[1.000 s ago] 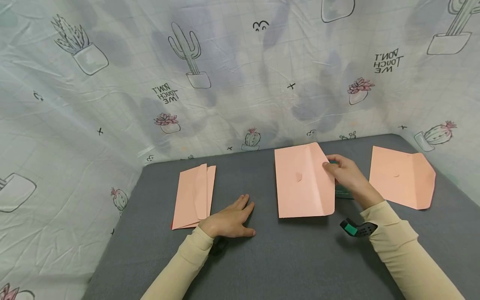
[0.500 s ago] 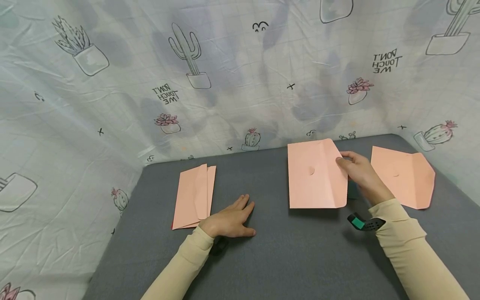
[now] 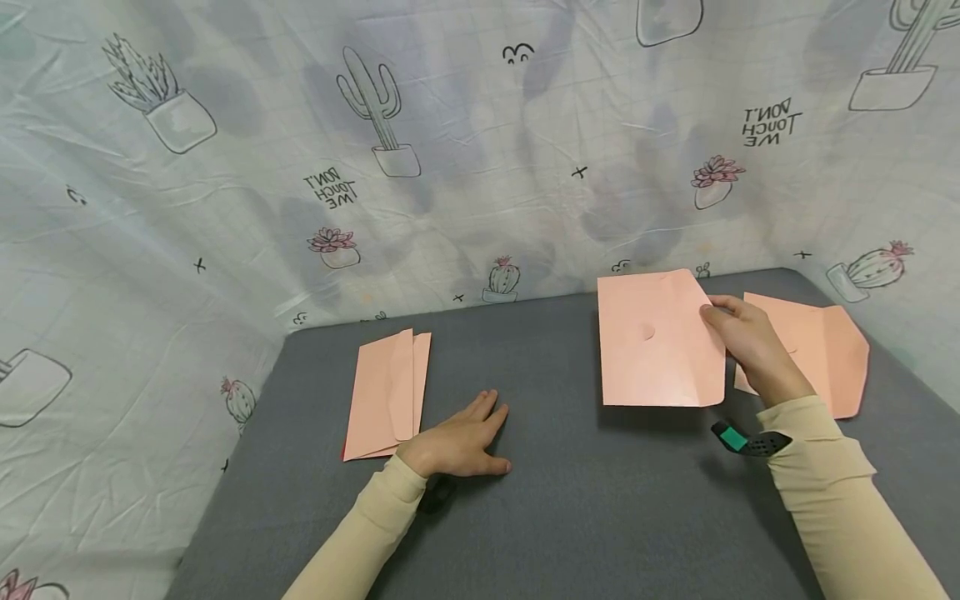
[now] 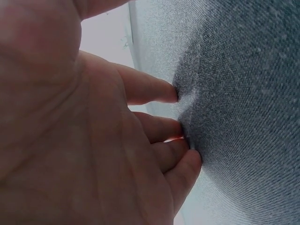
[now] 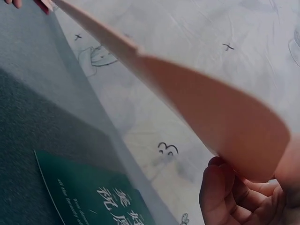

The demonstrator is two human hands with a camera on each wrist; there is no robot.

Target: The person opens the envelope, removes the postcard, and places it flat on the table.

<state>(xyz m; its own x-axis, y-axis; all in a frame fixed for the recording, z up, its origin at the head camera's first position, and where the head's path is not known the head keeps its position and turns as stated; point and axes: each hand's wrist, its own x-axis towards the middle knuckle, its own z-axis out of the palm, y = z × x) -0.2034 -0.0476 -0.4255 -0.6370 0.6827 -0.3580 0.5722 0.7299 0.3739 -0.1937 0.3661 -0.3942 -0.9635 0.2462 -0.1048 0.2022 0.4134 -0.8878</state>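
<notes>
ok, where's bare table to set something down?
Free: gray table between left hand and held envelope, and nearer, between the sleeves. Crowded: around the right hand, with held envelope, green card and far-right envelope; also overlapping envelopes near the left hand.

A plain, cream-yellow fabric left sleeve [image 3: 375,521] and a matching right sleeve [image 3: 832,479], creased along its length, leave the left hand [image 3: 456,440] and right hand [image 3: 756,348] bare. A black, perforated right wrist strap [image 3: 763,444] bears a green rectangular patch [image 3: 734,438]; a dark left wrist device [image 3: 436,495] is mostly hidden.
</notes>
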